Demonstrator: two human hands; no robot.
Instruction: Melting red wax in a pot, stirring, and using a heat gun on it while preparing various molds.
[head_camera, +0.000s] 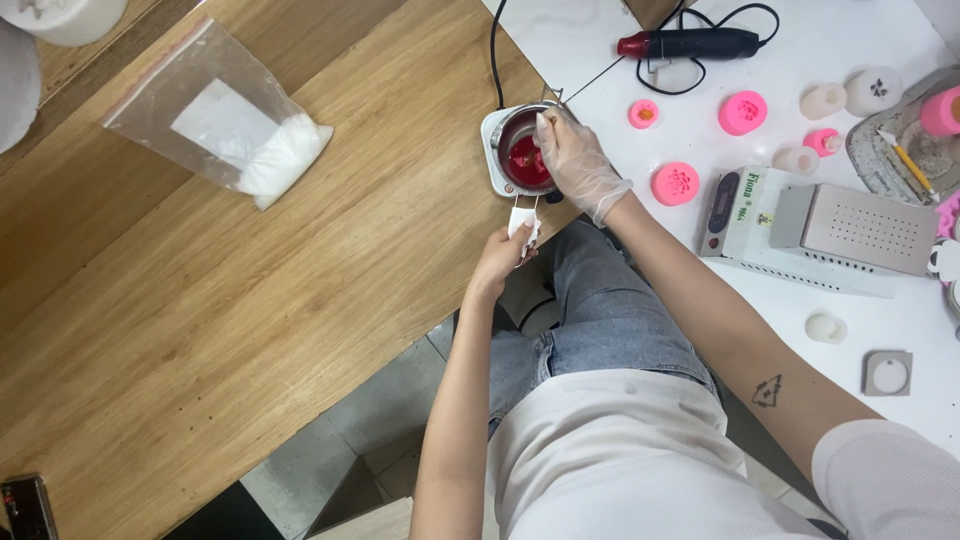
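Note:
A small metal pot (512, 140) with red liquid inside sits on a white round heater (492, 160) at the edge of the wooden table (250, 280). My right hand (575, 160), in a thin clear glove, reaches over the pot's right rim with fingers closed on something thin that I cannot make out. My left hand (505, 255), bare, grips the pot's handle (524, 222) through a white cloth or paper pad just below the heater.
A clear bag of white granules (225, 115) lies at upper left. On the white table to the right are pink round moulds (676, 184), white candles (823, 100), a black heat tool (690, 43) with cord, and a boxed metal device (820, 230).

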